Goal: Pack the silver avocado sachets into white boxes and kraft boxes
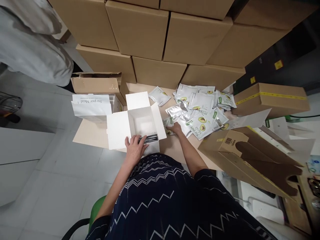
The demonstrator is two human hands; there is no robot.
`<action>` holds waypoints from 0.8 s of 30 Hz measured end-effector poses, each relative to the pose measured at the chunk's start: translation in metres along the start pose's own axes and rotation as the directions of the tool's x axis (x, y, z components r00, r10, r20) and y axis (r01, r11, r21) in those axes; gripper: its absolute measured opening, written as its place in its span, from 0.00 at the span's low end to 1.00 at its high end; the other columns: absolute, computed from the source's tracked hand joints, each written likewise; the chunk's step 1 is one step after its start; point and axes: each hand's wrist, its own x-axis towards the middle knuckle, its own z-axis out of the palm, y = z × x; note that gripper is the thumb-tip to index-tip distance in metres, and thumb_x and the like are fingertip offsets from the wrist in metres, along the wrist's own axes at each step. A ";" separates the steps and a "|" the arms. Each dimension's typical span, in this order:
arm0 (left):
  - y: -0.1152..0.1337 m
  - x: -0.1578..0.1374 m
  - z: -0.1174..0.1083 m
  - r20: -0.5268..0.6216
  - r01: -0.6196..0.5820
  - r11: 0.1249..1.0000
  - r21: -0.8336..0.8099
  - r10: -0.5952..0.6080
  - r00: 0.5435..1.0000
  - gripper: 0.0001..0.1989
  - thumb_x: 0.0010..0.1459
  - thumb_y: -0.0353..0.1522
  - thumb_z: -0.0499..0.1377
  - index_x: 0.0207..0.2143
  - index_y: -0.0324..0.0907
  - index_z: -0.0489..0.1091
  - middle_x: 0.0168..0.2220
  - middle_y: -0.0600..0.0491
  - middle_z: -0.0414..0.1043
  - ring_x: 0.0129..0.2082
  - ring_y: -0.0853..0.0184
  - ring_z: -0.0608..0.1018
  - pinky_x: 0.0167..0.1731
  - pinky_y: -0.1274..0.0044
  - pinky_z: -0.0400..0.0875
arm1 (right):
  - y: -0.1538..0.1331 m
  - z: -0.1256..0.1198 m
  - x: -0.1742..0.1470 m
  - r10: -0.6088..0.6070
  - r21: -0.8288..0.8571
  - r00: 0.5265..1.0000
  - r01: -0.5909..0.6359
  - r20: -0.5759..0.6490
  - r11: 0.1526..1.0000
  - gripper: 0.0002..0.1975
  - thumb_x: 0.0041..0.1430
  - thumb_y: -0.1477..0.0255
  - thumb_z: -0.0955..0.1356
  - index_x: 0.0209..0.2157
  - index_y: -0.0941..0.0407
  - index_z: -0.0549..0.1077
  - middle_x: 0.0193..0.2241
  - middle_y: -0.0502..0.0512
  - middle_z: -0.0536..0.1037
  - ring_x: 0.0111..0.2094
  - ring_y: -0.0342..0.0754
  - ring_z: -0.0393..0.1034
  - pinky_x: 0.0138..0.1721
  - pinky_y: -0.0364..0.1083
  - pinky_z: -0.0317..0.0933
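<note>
Illumination is soft, diffuse and moderate in level; the light source lies outside the field of view. The open white cardboard box point(118, 131) is among the brightest surfaces. The crumpled silver foil sachet point(176, 110) exhibits specular glare. Wide-angle distortion slants and stretches the stacked brown cardboard cartons point(140, 31) toward the upper corners. The draped pale-grey fabric point(32, 53) renders softly. The extreme upper-right corner falls to near black.

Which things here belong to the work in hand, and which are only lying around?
In the work:
- open white cardboard box, by the left hand
- flat white-and-silver sachets, by the right hand

Apparently just lying around:
- closed brown carton with yellow tape
- stacked brown cardboard cartons
</note>
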 end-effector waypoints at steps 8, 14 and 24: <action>0.001 0.000 0.000 0.000 0.016 1.000 -0.025 -0.016 1.000 0.21 0.67 0.41 0.54 0.60 0.46 0.69 0.54 0.39 0.73 0.57 0.50 0.70 0.62 0.47 0.49 | -0.007 -0.080 -0.023 -0.243 0.148 0.967 0.251 -0.071 0.957 0.15 0.59 0.72 0.67 0.47 0.59 0.76 0.45 0.64 0.80 0.43 0.52 0.77 0.45 0.48 0.70; 0.001 -0.001 0.000 -0.001 0.011 1.000 -0.019 -0.011 1.000 0.21 0.67 0.41 0.54 0.60 0.46 0.69 0.54 0.39 0.72 0.58 0.50 0.69 0.62 0.47 0.49 | -0.071 -0.152 -0.085 -0.563 0.158 0.698 0.679 -0.443 0.717 0.20 0.66 0.64 0.62 0.55 0.57 0.71 0.44 0.57 0.78 0.43 0.51 0.75 0.44 0.51 0.70; 0.001 -0.002 0.003 -0.012 0.002 1.000 -0.013 -0.002 1.000 0.21 0.68 0.40 0.54 0.59 0.46 0.69 0.54 0.40 0.73 0.57 0.50 0.70 0.61 0.49 0.50 | -0.186 -0.080 -0.121 -0.687 -0.322 0.566 0.825 0.457 0.465 0.15 0.64 0.79 0.62 0.48 0.58 0.75 0.42 0.63 0.80 0.40 0.53 0.74 0.37 0.45 0.60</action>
